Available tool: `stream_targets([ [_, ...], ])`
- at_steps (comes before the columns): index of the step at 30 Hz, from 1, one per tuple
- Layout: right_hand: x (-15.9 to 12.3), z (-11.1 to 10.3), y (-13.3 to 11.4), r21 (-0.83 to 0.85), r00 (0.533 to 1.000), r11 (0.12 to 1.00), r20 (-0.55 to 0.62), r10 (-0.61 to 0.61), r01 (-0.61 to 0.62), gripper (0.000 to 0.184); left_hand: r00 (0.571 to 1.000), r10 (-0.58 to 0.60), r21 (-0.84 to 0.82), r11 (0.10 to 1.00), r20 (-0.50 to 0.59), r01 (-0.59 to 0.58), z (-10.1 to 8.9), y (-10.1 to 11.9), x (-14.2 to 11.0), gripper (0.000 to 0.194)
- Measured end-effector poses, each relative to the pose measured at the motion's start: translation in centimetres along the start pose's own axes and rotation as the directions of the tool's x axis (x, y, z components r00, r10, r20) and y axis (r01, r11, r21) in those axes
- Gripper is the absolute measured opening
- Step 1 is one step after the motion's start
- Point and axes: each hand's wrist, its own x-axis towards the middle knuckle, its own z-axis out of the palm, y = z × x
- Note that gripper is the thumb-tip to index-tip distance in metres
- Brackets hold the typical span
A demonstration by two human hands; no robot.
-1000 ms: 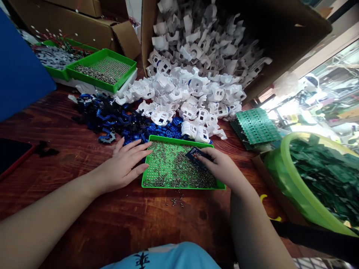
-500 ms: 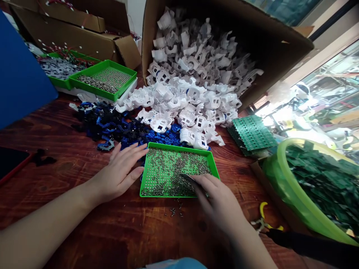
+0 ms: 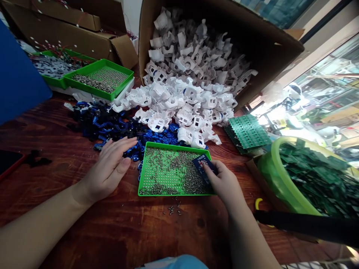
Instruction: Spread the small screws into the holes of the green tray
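A green tray (image 3: 141,178) full of small metal screws lies on the wooden table in front of me. My right hand (image 3: 226,183) holds a dark blue card (image 3: 202,165) over the tray's right part, its edge down among the screws. My left hand (image 3: 108,170) rests flat on the table just left of the tray, fingers together and stretched out, holding nothing. Its fingertips lie near a heap of blue and black plastic parts (image 3: 106,125).
White plastic housings (image 3: 185,93) spill from a tipped cardboard box (image 3: 269,48). A second green screw tray (image 3: 99,78) sits far left. Green circuit boards (image 3: 246,132) and a green basin (image 3: 280,179) stand right. Loose screws (image 3: 174,210) lie before the tray; a phone (image 3: 8,160) left.
My right hand swept the card down toward the tray's near edge, then back up to its right part. My left hand slid slightly left, off the tray's rim.
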Motion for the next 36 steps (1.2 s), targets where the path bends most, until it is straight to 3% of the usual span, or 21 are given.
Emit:
stream_targets([
  [4, 0.5, -0.1, -0.8, -0.325, 0.992, 0.945, -0.121, -0.018, -0.023, 0.017, 1.000, 0.004, 0.011, 1.000, 0.006, -0.004, 0.0, 0.0, 0.0, 0.038],
  [7, 0.0, 0.8, -2.1, -0.473, 0.994, 0.879, -0.060, -0.095, 0.055, 0.020, 1.000, 0.000, 0.026, 1.000, 0.008, 0.000, 0.0, 0.1, 0.0, 0.036],
  [11, -1.8, 1.9, -3.8, -0.519, 0.982, 0.839, 0.014, -0.187, 0.167, 0.025, 1.000, -0.010, 0.054, 0.998, 0.024, 0.009, 0.0, 0.1, 0.1, 0.035],
  [15, -2.4, 2.3, -5.2, -0.442, 0.953, 0.850, 0.034, -0.302, 0.285, 0.025, 1.000, -0.012, 0.061, 0.998, 0.025, 0.010, 0.1, 0.1, 0.1, 0.033],
  [20, 0.3, 2.2, -6.1, -0.416, 0.952, 0.870, -0.033, -0.304, 0.263, 0.021, 1.000, -0.012, 0.054, 0.999, 0.023, 0.010, 0.2, -0.2, 0.0, 0.033],
  [25, 3.0, 1.9, -5.5, -0.388, 0.935, 0.851, 0.123, -0.334, 0.355, 0.017, 0.999, -0.017, 0.035, 0.999, 0.044, 0.016, 0.2, -0.3, 0.1, 0.032],
  [32, -0.1, -0.4, -3.1, -0.178, 0.820, 0.829, 0.357, -0.447, 0.530, 0.027, 0.998, -0.044, 0.047, 0.998, 0.054, 0.041, 0.2, 0.0, 0.2, 0.032],
  [36, -1.5, -2.8, -1.6, 0.016, 0.806, 0.856, 0.328, -0.492, 0.516, 0.024, 0.999, -0.027, 0.044, 0.999, 0.039, 0.025, 0.4, -0.3, 0.1, 0.032],
])
